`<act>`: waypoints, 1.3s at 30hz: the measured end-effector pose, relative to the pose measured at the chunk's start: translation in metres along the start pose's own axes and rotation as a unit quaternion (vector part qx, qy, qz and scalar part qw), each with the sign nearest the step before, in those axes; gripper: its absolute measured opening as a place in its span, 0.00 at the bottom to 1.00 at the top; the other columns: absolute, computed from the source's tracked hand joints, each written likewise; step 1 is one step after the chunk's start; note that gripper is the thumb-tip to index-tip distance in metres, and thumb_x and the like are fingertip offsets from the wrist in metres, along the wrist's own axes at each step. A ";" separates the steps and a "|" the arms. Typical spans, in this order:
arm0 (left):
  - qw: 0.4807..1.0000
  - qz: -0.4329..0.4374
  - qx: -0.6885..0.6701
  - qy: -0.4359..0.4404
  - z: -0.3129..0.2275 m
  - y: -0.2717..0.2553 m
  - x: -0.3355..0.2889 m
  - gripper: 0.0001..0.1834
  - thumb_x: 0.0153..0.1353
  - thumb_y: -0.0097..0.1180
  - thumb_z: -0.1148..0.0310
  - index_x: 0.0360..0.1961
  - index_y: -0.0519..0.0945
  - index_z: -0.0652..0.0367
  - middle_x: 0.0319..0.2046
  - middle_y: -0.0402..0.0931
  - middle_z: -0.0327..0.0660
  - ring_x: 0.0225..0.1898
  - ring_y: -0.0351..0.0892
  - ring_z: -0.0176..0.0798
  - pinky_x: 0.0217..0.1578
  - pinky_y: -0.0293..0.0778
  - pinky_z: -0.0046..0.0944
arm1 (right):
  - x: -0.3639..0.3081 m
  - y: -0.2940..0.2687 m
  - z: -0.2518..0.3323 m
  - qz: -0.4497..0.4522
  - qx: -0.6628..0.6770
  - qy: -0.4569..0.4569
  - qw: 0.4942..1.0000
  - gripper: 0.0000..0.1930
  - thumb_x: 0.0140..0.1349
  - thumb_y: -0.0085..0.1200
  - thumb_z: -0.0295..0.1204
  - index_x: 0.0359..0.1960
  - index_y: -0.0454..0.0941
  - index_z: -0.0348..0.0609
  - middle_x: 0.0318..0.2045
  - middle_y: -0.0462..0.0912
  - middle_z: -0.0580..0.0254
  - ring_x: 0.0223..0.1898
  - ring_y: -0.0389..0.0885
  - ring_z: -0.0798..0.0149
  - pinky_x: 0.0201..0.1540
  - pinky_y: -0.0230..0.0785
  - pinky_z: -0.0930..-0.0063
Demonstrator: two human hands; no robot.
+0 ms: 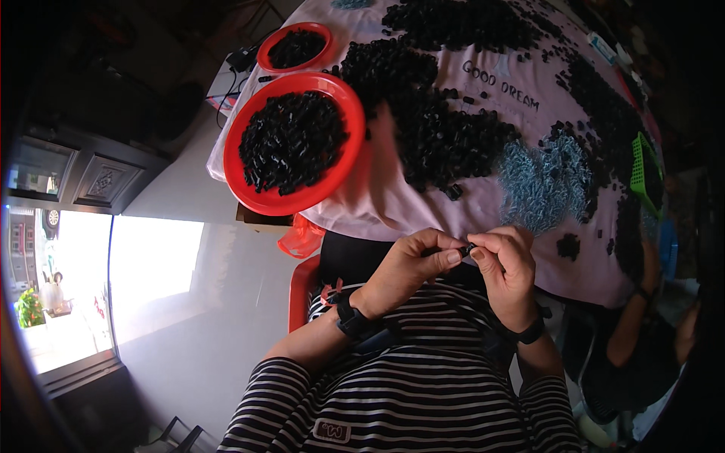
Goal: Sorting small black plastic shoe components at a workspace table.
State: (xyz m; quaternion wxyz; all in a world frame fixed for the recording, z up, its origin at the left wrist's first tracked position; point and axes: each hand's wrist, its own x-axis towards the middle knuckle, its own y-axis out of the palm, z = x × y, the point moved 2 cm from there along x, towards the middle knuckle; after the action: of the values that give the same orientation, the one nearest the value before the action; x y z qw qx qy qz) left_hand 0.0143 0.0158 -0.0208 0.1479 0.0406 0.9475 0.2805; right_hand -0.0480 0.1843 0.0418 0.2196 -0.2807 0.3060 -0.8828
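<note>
Just off the table's near edge, my left hand (423,264) and my right hand (507,268) meet in front of my striped shirt. Thumbs and forefingers of both pinch one small black cylindrical part (467,249), mostly hidden by the fingertips. Beyond them a heap of similar small black parts (453,143) is spread over the pink cloth. A tangled pile of short blue-grey springy pieces (545,185) lies beyond my right hand. To the left, a large red plate (236,162) holds many more black parts.
A smaller red plate (263,59) of black parts stands behind the large one. Further black heaps (461,23) cover the far side of the pink cloth (362,196). A green basket (644,170) stands at right, near another person's arm (630,325). An orange plastic bag (300,238) hangs below the table edge.
</note>
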 end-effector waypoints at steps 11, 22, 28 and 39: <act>0.999 -0.020 -0.027 -0.020 -0.005 0.004 -0.004 0.15 0.68 0.66 0.61 0.47 0.83 0.60 0.33 0.79 0.27 0.30 0.69 0.19 0.31 0.65 0.23 | -0.006 0.003 0.000 -0.007 -0.106 -0.073 0.992 0.14 0.59 0.67 0.26 0.47 0.85 0.45 0.36 0.81 0.68 0.43 0.74 0.62 0.54 0.58 0.61; 0.988 0.008 -0.133 -0.084 -0.001 0.003 -0.001 0.11 0.69 0.64 0.66 0.46 0.84 0.61 0.41 0.84 0.34 0.42 0.81 0.27 0.48 0.75 0.29 | -0.008 0.002 0.007 0.026 -0.205 -0.127 0.970 0.28 0.48 0.72 0.28 0.54 0.80 0.43 0.41 0.77 0.66 0.40 0.77 0.63 0.59 0.57 0.52; 0.990 0.002 -0.123 -0.073 0.001 0.005 -0.001 0.11 0.70 0.63 0.67 0.45 0.82 0.64 0.39 0.85 0.37 0.41 0.83 0.29 0.48 0.77 0.31 | -0.015 0.008 0.006 0.024 -0.214 -0.149 0.965 0.29 0.48 0.71 0.27 0.55 0.79 0.42 0.41 0.77 0.66 0.39 0.79 0.64 0.60 0.57 0.50; 0.997 0.007 -0.038 -0.068 -0.011 0.008 -0.003 0.16 0.70 0.63 0.58 0.43 0.83 0.62 0.34 0.80 0.31 0.34 0.73 0.23 0.37 0.69 0.26 | -0.016 0.007 0.006 0.005 -0.231 -0.138 0.963 0.22 0.51 0.68 0.27 0.50 0.82 0.38 0.38 0.77 0.64 0.35 0.79 0.64 0.63 0.54 0.49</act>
State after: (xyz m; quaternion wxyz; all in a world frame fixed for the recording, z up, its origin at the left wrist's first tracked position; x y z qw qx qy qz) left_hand 0.0139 0.0162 -0.0070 0.2116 0.0601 0.9237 0.3137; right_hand -0.0312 0.1859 0.0354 0.1933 -0.4409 0.4700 -0.7398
